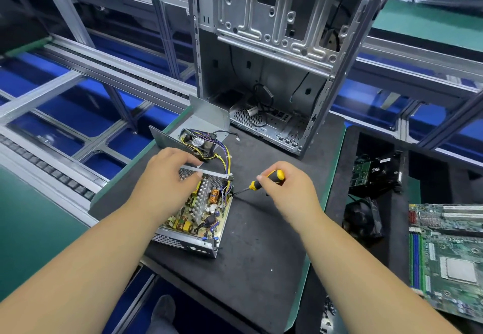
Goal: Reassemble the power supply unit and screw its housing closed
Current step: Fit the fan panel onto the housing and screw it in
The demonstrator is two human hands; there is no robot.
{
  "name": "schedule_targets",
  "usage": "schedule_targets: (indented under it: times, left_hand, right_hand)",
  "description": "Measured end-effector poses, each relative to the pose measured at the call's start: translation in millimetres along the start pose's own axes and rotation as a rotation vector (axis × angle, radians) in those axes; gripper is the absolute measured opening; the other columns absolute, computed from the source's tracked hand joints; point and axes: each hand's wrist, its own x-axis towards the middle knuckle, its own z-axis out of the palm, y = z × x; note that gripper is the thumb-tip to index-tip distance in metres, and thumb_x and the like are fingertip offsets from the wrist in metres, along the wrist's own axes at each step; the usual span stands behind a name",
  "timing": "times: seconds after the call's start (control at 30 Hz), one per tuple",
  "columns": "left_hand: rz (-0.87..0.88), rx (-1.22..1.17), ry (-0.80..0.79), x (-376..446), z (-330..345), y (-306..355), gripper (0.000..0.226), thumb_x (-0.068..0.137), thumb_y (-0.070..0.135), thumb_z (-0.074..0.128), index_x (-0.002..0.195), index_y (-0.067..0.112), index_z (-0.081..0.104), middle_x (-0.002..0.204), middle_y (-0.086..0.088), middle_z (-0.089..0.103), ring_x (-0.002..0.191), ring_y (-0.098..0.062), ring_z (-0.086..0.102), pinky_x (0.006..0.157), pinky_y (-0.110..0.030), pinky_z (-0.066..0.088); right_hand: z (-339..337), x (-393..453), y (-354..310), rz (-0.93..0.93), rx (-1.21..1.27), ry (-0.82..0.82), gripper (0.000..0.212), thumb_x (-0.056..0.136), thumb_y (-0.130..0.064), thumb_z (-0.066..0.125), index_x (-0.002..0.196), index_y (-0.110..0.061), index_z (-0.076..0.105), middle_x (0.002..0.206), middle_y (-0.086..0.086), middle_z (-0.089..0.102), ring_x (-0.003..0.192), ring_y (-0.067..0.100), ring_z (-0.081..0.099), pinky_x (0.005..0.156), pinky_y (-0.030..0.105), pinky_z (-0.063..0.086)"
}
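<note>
A screw on the open grey metal power supply unit (193,216) is being driven: its far rim is gripped by the left hand (167,177), the yellow-and-black screwdriver (261,180) by the right hand (285,190); next, steady turning seems needed.

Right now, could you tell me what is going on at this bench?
A person is working on an open power supply unit that sits on a dark mat. The left hand holds the unit's upper edge, and the right hand grips a yellow-and-black screwdriver with its tip at the unit's right side. The circuit board is still exposed; the metal cover lies behind it with the fan. An empty computer case stands further back, and a motherboard lies to the right.
</note>
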Motion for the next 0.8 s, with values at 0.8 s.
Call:
schedule_targets:
  times: [0.8]
  left_hand:
    - [-0.038,-0.16,-0.041,-13,8,6,0.017,0.089,0.025,0.066,0.101,0.037,0.065,0.105,0.02,0.055,0.101,0.006,0.05,0.082,-0.021,0.037]
  right_hand:
    - [-4,-7,-6,-0.002,0.003,-0.002,0.008,0.086,-0.035,0.067,0.08,-0.036,0.062,0.069,-0.015,0.069,0.052,0.01,0.049,0.042,0.014,0.033]
